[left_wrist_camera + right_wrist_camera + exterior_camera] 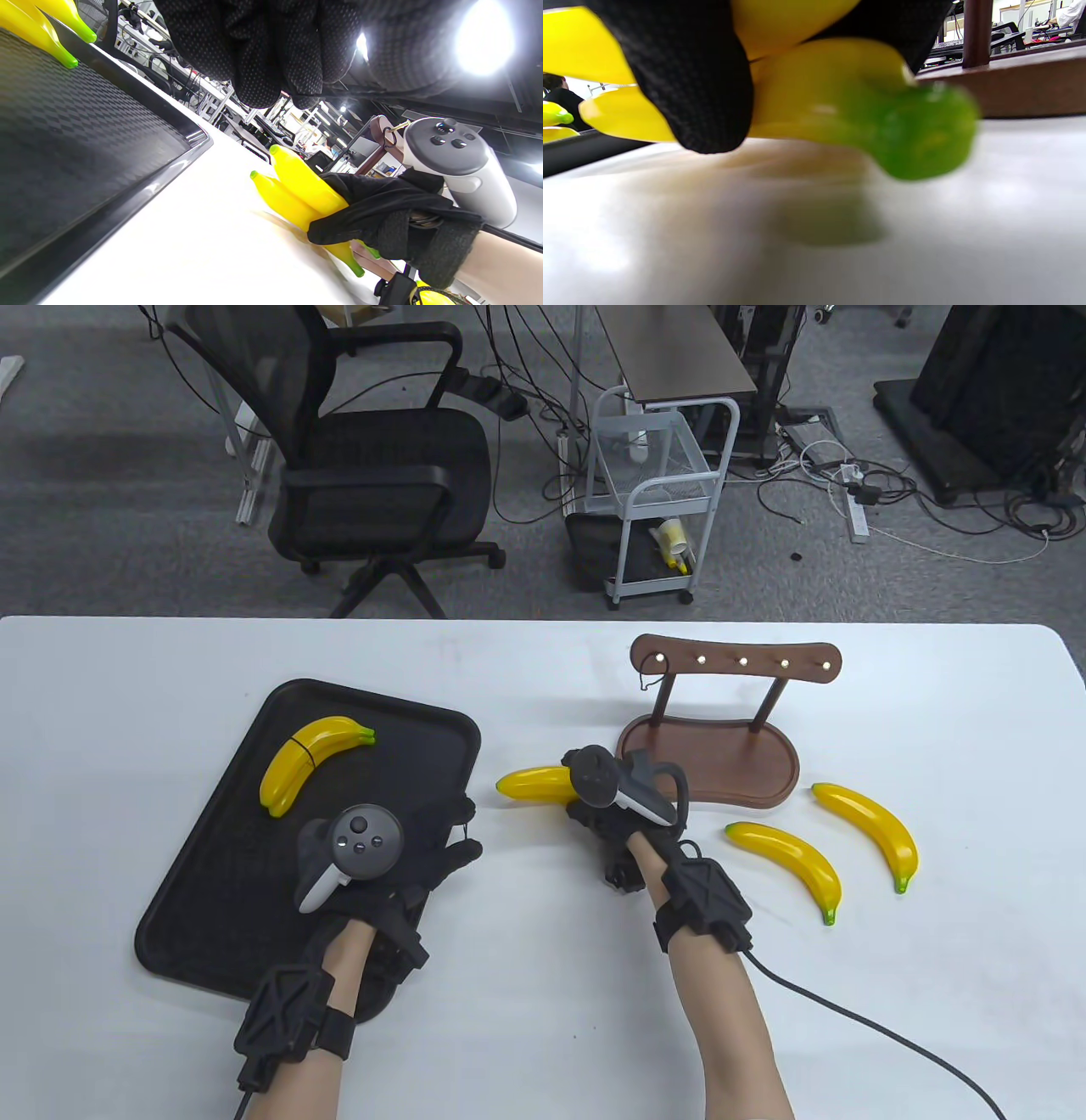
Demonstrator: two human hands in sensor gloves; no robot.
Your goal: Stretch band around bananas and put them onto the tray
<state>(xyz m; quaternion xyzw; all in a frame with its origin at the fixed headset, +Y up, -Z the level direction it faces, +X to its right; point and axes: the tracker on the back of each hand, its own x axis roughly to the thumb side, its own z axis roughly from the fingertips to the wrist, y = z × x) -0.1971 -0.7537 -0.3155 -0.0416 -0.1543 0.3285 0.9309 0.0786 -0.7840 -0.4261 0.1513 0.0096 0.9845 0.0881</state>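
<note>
A pair of yellow bananas (316,757) with a thin dark band round them lies on the black tray (212,899) at the left. My right hand (587,811) grips two more bananas (533,783) side by side, low over the table between the tray and the wooden stand; the left wrist view shows this pair (297,186) in the glove, and the right wrist view shows their green stems (916,140) close up. I see no band on this pair. My left hand (441,857) hovers over the tray's right edge, fingers relaxed, holding nothing.
Two loose bananas (789,861) (874,831) lie at the right. A brown wooden stand (713,751) with a row of hooks stands behind my right hand, a dark band (649,672) hanging from its leftmost hook. A cable (891,1035) trails from my right wrist.
</note>
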